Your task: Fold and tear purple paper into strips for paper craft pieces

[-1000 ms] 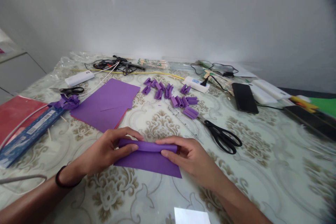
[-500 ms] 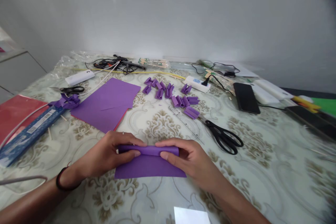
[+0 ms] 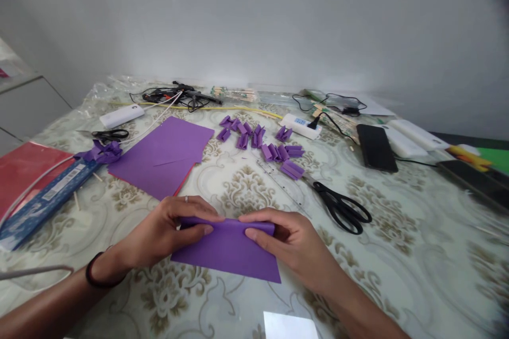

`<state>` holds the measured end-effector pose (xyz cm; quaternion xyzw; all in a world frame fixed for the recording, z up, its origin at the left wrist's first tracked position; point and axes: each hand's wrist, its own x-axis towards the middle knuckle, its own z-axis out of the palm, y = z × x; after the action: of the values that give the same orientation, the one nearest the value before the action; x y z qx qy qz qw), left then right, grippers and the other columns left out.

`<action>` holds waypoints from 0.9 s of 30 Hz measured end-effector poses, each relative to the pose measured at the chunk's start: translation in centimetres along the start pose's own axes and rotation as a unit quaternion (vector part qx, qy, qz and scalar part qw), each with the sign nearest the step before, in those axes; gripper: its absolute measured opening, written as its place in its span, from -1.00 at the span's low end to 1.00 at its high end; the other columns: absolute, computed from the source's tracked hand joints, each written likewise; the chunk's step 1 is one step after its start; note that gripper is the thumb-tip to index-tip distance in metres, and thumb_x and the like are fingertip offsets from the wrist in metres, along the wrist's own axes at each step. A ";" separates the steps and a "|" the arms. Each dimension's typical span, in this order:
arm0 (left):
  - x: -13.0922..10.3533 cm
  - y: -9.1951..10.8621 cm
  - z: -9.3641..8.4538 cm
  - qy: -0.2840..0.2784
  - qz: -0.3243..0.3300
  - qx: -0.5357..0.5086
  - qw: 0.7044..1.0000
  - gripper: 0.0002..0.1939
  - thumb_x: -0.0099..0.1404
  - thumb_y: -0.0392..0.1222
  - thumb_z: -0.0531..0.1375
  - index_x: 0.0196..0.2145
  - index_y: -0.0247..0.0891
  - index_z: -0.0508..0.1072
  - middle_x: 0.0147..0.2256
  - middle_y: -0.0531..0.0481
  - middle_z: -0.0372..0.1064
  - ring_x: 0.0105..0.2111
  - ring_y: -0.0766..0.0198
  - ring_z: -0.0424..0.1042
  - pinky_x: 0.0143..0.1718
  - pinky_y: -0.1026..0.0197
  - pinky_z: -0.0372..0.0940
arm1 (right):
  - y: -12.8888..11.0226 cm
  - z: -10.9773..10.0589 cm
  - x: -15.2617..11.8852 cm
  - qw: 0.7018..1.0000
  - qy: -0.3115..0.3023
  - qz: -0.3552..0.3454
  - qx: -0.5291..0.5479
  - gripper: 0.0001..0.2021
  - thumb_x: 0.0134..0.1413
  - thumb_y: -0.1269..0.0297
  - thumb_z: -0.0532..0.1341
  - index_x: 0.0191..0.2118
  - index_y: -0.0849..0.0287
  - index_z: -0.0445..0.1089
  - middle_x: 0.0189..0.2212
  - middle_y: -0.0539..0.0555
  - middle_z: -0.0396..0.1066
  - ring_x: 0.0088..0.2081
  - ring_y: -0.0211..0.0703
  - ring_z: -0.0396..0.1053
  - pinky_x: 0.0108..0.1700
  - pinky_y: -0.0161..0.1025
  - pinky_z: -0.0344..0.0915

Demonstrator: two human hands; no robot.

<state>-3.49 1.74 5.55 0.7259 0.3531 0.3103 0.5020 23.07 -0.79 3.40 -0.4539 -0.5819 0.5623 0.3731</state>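
Note:
Both hands grip a sheet of purple paper (image 3: 230, 254) along its far edge, which curls over between them. My left hand (image 3: 178, 228) pinches the left end, thumb on the near face and fingers over the top. At the right end my right hand (image 3: 282, 233) holds it the same way. The flat part of the sheet slants toward me over the patterned tablecloth (image 3: 170, 302). Beyond my hands lie several small folded purple paper pieces (image 3: 292, 169). A stack of purple paper (image 3: 163, 153), with red showing under it, lies beyond my left hand.
Black-handled scissors (image 3: 342, 206) and a clear ruler (image 3: 282, 185) lie right of centre. Smaller scissors (image 3: 107, 135), crumpled purple paper (image 3: 103, 152) and a blue packet (image 3: 47, 201) are at left. A power strip (image 3: 300, 126), cables (image 3: 183, 96) and a phone (image 3: 377, 148) stand farther back.
The rolled edge has loosened from a tube into a soft curl. The sheet's near edge now slants, its right corner lower. Both hands keep nearly the same place.

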 end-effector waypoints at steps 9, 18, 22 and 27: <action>-0.2 -0.3 0.3 0.010 -0.009 -0.001 1.000 -0.79 0.44 -0.17 0.31 -0.04 -0.06 0.72 -0.12 -0.10 0.65 -0.15 0.14 0.60 -0.15 0.22 0.48 | 0.0 0.2 -0.1 1.000 -0.021 -0.004 -0.008 -0.82 0.24 0.19 0.39 -0.07 -0.07 0.69 -0.19 0.00 0.67 -0.22 -0.18 0.56 -0.23 -0.34 0.43; -0.2 -0.3 0.4 -0.008 -0.077 0.021 0.997 -0.77 0.41 -0.17 0.32 -0.01 -0.06 0.70 -0.05 -0.05 0.68 -0.10 0.13 0.63 -0.08 0.19 0.48 | 0.2 0.3 0.1 0.999 -0.030 0.032 0.008 -0.82 0.24 0.17 0.39 -0.08 -0.01 0.69 -0.25 0.01 0.66 -0.31 -0.19 0.52 -0.30 -0.32 0.38; -0.2 -0.4 0.5 -0.004 -0.071 0.010 0.997 -0.77 0.42 -0.20 0.30 -0.02 -0.08 0.71 -0.07 -0.05 0.69 -0.13 0.13 0.64 -0.10 0.20 0.48 | 0.2 0.2 0.1 0.999 -0.029 0.021 0.007 -0.83 0.24 0.19 0.39 -0.08 -0.03 0.69 -0.23 0.01 0.67 -0.27 -0.18 0.55 -0.26 -0.31 0.41; -0.1 -0.6 0.6 0.006 -0.023 -0.031 0.999 -0.77 0.41 -0.27 0.31 -0.05 -0.07 0.72 -0.11 -0.06 0.69 -0.15 0.16 0.63 -0.11 0.22 0.47 | 0.3 0.1 0.2 1.000 -0.027 0.004 0.009 -0.84 0.22 0.20 0.41 -0.10 -0.07 0.70 -0.14 0.01 0.67 -0.15 -0.15 0.57 -0.11 -0.29 0.44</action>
<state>-3.17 1.48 4.83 0.7001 0.3628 0.3142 0.5288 22.89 -0.62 3.04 -0.4377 -0.5851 0.5809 0.3587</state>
